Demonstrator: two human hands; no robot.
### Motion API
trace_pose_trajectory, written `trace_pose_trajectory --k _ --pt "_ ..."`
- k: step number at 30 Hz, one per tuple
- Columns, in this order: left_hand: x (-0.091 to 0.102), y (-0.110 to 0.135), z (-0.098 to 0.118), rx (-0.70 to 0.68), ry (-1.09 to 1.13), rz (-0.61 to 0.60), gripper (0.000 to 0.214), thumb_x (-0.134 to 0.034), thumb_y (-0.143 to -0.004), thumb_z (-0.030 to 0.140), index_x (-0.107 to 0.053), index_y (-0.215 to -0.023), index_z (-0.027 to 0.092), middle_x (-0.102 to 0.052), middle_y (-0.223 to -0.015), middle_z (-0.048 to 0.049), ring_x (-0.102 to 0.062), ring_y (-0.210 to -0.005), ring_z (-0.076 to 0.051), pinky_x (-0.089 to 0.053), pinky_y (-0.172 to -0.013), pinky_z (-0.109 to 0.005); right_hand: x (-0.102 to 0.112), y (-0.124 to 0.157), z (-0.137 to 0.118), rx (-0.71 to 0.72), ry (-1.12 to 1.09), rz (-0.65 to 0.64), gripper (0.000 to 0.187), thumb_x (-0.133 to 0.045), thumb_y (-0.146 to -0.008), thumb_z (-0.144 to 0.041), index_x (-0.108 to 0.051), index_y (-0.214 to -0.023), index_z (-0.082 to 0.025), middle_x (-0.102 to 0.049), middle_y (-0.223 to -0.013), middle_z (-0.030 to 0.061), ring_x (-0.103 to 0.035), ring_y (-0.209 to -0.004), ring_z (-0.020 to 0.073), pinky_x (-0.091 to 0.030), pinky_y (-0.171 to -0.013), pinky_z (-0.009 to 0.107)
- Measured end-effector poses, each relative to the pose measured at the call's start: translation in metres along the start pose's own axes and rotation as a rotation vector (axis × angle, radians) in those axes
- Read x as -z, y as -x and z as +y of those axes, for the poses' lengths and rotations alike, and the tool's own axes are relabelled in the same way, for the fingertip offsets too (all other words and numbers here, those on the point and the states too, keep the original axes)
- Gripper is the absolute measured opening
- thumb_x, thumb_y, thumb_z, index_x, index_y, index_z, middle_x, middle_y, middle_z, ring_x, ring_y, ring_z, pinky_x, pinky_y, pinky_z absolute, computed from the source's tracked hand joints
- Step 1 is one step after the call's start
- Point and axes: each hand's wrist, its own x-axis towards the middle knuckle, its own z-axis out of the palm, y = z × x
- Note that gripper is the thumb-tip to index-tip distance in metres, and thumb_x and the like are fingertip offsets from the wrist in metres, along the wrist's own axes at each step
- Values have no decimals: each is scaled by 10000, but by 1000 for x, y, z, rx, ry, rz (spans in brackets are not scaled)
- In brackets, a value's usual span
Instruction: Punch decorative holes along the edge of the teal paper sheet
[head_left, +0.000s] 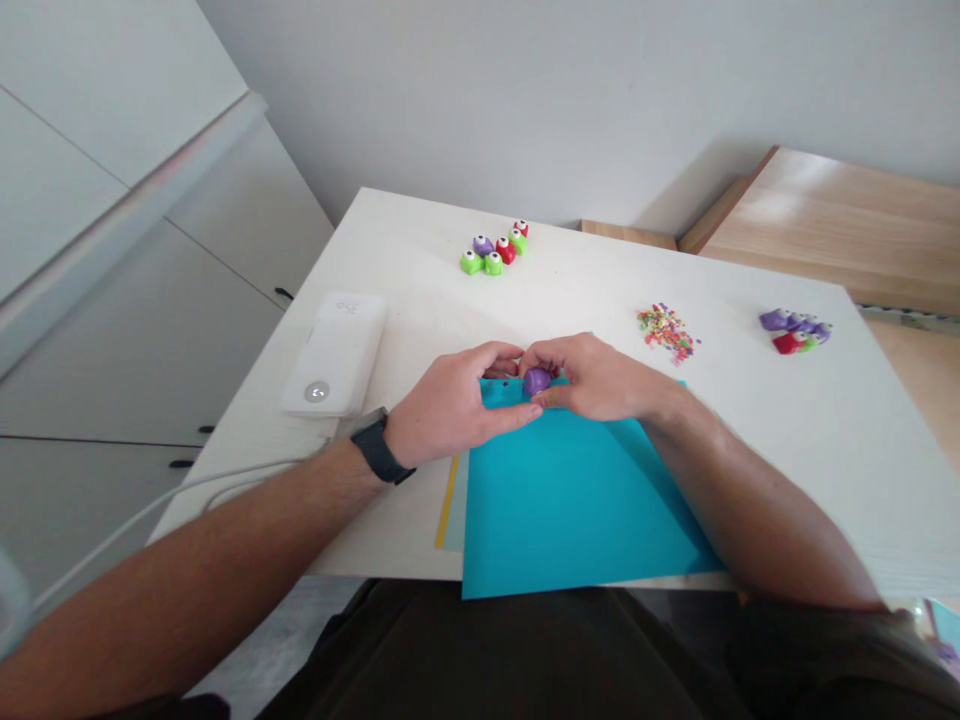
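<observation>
A small purple paper punch (537, 380) sits at the far edge of a turquoise paper sheet (570, 500) on the white table (420, 250). My left hand (450, 405) and my right hand (592, 378) both close around the punch, fingers curled and thumbs pressed at its sides. A dark watch is on my left wrist. The sheet overhangs the table's near edge, with other paper edges showing under its left side.
A cluster of green, red and purple punches (495, 250) lies far centre. A heap of coloured paper bits (666, 332) and more purple and red punches (795, 332) lie to the right. A white device (337, 352) with a cable lies left. A wooden surface (832, 220) stands beyond.
</observation>
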Motion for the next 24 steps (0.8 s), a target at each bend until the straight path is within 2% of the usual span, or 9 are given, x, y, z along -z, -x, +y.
trace_pose_trajectory --k 3,6,18,24 --pt "-3 0 1 5 -49 11 681 -849 -762 555 -626 -1329 252 -761 -1243 -26 -727 -1130 -243 -562 -1006 -368 -1 0 -2 -24 3 5 156 -736 -814 -182 -701 -966 -181 -715 -887 -14 -614 -810 144 -405 -719 254" --pt "-7 -1 1 10 -94 31 703 -851 -751 593 -633 -1326 253 -773 -1220 -24 -730 -1130 -257 -559 -991 -383 -1 0 -3 -32 10 13 151 -738 -813 -182 -700 -959 -178 -718 -889 -9 -611 -806 145 -401 -715 256" --pt "-9 -4 -3 29 -73 17 547 -834 -791 542 -690 -1225 242 -791 -1161 -29 -739 -1108 -255 -563 -1009 -387 -3 1 -4 11 68 17 156 -669 -807 -134 -702 -950 -188 -726 -898 4 -620 -817 156 -406 -724 264" --pt "-10 -4 -1 12 -130 28 484 -820 -818 500 -697 -1196 224 -786 -1161 -46 -736 -1095 -268 -557 -1005 -398 -4 1 -4 13 88 37 162 -670 -796 -136 -696 -948 -188 -732 -914 9 -617 -822 162 -405 -733 268"
